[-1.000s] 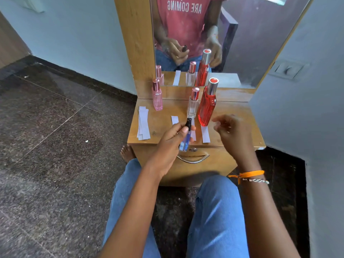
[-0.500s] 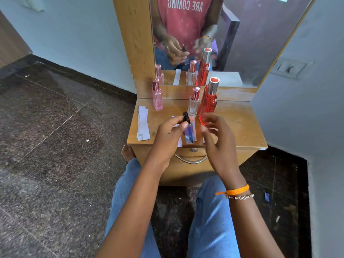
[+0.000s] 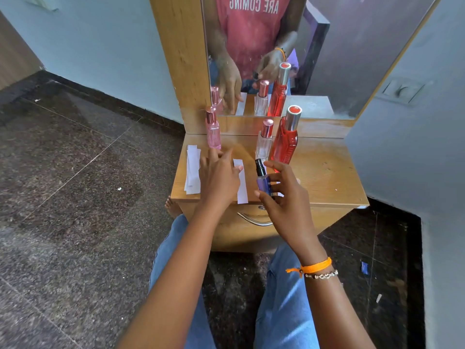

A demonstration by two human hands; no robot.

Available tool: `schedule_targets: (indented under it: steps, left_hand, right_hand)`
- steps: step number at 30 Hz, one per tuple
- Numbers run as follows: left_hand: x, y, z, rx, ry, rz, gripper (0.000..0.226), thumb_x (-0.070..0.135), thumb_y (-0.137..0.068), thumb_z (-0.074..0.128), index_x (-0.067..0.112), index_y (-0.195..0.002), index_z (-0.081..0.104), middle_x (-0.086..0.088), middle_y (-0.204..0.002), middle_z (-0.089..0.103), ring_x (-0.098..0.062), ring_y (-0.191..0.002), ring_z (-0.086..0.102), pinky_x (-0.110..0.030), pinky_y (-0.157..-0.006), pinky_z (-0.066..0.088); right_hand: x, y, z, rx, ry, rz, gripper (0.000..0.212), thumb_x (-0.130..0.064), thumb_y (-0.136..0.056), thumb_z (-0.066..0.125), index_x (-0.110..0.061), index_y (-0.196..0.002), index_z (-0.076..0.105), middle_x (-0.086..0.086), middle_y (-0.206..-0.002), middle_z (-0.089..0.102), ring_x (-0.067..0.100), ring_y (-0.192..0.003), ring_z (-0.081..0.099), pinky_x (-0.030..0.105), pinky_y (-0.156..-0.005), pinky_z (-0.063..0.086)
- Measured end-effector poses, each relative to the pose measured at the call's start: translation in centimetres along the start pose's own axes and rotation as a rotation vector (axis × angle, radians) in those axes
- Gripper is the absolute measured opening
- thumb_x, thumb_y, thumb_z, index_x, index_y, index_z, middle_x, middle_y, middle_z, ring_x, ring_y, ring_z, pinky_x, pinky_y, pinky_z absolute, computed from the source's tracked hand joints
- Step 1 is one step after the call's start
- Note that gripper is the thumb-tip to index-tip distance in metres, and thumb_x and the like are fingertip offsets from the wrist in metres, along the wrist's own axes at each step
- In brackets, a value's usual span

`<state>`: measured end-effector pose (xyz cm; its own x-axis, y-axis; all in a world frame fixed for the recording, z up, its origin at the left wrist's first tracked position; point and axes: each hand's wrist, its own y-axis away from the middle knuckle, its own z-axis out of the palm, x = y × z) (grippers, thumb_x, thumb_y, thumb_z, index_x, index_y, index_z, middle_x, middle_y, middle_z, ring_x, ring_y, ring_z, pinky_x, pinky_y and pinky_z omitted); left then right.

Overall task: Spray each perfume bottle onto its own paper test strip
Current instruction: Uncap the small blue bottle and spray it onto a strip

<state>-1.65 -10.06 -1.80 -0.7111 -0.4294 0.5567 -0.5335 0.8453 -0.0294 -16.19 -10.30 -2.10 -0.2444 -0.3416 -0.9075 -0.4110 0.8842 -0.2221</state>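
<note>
On the wooden dresser top (image 3: 324,172), your right hand (image 3: 284,197) grips the small blue bottle (image 3: 264,181) upright, uncapped, beside a laid-out paper strip (image 3: 241,182). Your left hand (image 3: 219,177), fingers loose and holding nothing, reaches toward the strips. Next, I judge: aim the nozzle at one strip and press.

White capital letters reading "ARE COMING" are showing mirror-reversed on the red T-shirt (image 3: 251,28) of a person reflected in the mirror (image 3: 352,46) of a small wooden dressing table (image 3: 327,172); any line above those words is running off the top of the view. The perfume bottles standing on the table are showing no label or brand that can be read from the head camera.
</note>
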Motion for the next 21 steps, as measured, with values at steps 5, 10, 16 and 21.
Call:
schedule_targets:
  steps: [5,10,16,21]
  left_hand:
    - [-0.1,-0.2,1.2,0.046,-0.131,0.03,0.036,0.027,-0.091,0.055,0.018,-0.126,0.049,-0.008,-0.134,0.039,-0.029,-0.121,0.032,-0.04,-0.097,0.03]
    - [0.0,0.2,1.3,0.077,-0.063,0.055,0.022,0.021,-0.09,0.056,0.02,-0.112,0.054,-0.004,-0.126,0.047,-0.026,-0.116,0.035,-0.033,-0.09,0.029]
    - [0.4,1.3,-0.3,0.076,0.423,-0.019,0.036,0.006,-0.082,0.065,0.018,-0.112,0.05,0.002,-0.082,0.063,-0.012,-0.081,0.06,-0.022,-0.068,0.043]
    - [0.2,2.5,-2.0,-0.021,0.756,-0.11,0.013,0.006,-0.076,0.073,0.017,-0.075,0.065,0.007,-0.072,0.066,0.001,-0.069,0.062,-0.01,-0.064,0.047]
  right_hand:
    - [0.0,-0.2,-0.1,0.02,-0.021,0.0,0.058,0.0,-0.08,0.07,-0.037,-0.116,0.044,-0.004,-0.097,0.062,0.008,-0.084,0.062,0.02,-0.067,0.053]
    - [-0.1,-0.2,-0.1,0.007,-0.082,0.008,0.061,0.001,-0.081,0.067,-0.034,-0.126,0.047,-0.012,-0.098,0.061,0.015,-0.089,0.063,0.021,-0.07,0.052]
    - [-0.9,0.1,-0.6,-0.089,-0.299,0.062,0.063,0.0,-0.087,0.062,-0.033,-0.136,0.042,0.019,-0.113,0.053,0.014,-0.083,0.061,0.021,-0.076,0.052]
    - [-1.4,0.3,-0.8,-0.117,-0.48,0.077,0.061,0.005,-0.085,0.062,-0.028,-0.134,0.045,0.031,-0.119,0.046,0.011,-0.085,0.06,0.024,-0.071,0.055]
